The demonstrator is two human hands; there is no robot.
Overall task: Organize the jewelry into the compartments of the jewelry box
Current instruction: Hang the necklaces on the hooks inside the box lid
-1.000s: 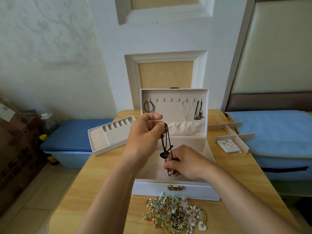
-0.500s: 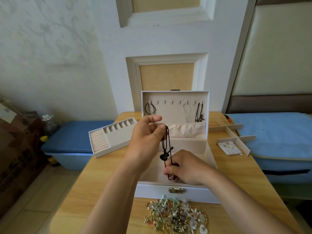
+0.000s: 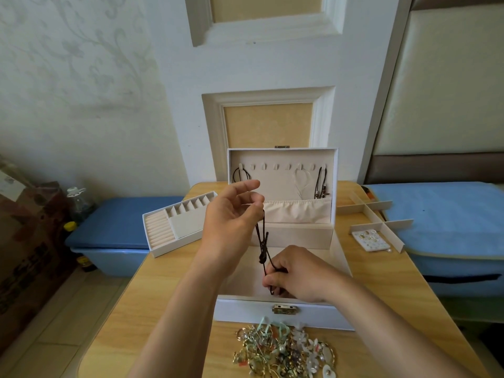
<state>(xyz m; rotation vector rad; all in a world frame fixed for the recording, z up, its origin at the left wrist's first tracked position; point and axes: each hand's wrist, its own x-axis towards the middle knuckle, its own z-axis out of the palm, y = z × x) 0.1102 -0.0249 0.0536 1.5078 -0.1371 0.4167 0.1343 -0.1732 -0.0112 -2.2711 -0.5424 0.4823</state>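
A white jewelry box point(image 3: 245, 309) stands open on the wooden table, its lid upright with a row of hooks. Dark cord necklaces hang at the lid's left hook point(image 3: 240, 174) and right hook point(image 3: 321, 184). A black cord necklace point(image 3: 263, 246) stretches above the box's open base. My left hand point(image 3: 231, 216) pinches its upper end in front of the lid. My right hand point(image 3: 297, 271) pinches its lower end over the base. A tangled pile of jewelry point(image 3: 283, 350) lies on the table in front of the box.
A removed ring tray point(image 3: 174, 225) sits at the table's left edge. Loose dividers point(image 3: 376, 214) and a small earring card point(image 3: 369, 240) lie at the right. Blue-covered seats flank the table; a cardboard box point(image 3: 24, 255) and bottles stand at the left.
My left hand has risen slightly with the cord's top end, its fingers spreading. My right hand has slid down the cord, pulling it straighter.
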